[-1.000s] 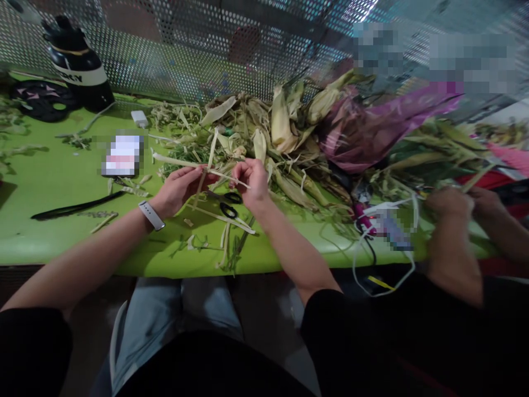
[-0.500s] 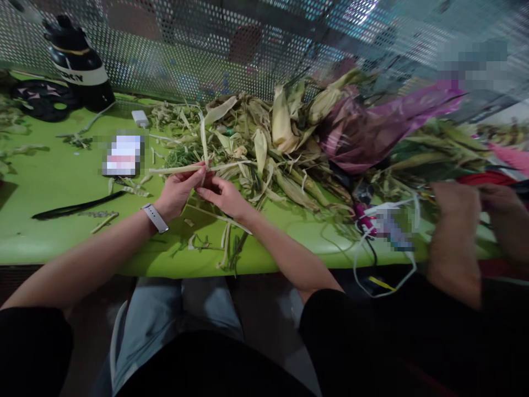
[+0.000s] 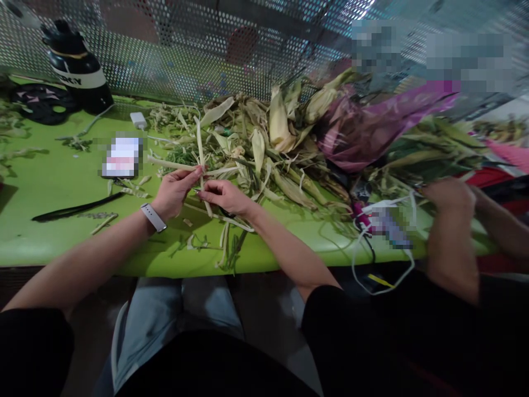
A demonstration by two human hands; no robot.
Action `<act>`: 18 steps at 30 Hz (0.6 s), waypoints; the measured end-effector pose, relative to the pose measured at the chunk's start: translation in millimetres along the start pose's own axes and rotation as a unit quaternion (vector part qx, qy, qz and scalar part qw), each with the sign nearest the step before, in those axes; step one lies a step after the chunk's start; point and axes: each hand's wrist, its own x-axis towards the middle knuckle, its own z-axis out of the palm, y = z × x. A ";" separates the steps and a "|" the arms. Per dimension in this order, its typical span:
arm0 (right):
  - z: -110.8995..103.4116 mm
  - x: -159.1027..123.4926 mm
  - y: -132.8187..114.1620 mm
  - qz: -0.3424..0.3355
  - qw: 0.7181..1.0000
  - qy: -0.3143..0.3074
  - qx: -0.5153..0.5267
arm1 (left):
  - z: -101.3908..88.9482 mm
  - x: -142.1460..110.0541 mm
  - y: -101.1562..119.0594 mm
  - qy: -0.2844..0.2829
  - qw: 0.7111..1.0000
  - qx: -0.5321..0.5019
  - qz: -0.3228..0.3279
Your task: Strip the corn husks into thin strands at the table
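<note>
Head view: a purple plastic bag [image 3: 359, 129] lies against the husk pile [image 3: 279, 124] on the green counter [image 3: 45, 237]; its contents are unclear. A dark bottle [image 3: 78, 74] stands at the back left, contents hidden. The left hand's [image 3: 176, 193] grip pinches crossed pale strips [image 3: 199, 143] in front of the pile; the right hand [image 3: 225, 197] is curled at their lower part, whether clenched on them I cannot tell. A phone [image 3: 122, 157] and black strap [image 3: 76, 208] lie left, a co-worker's hands [image 3: 450, 194] right.
</note>
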 end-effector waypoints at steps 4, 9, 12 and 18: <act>-0.9 2.4 2.7 0.014 0.999 0.034 0.022 | -0.7 0.7 0.2 -0.052 0.998 -0.019 -0.007; 3.3 4.9 10.2 0.029 0.998 0.040 0.034 | 1.0 -2.2 -2.4 -0.059 0.998 0.003 -0.003; 5.6 3.8 10.2 0.018 0.999 0.024 0.031 | 2.2 -3.9 -2.1 -0.052 0.999 0.006 0.004; 2.2 0.8 3.5 0.023 1.000 0.013 0.010 | 2.3 -3.2 5.2 -0.047 0.998 0.034 0.011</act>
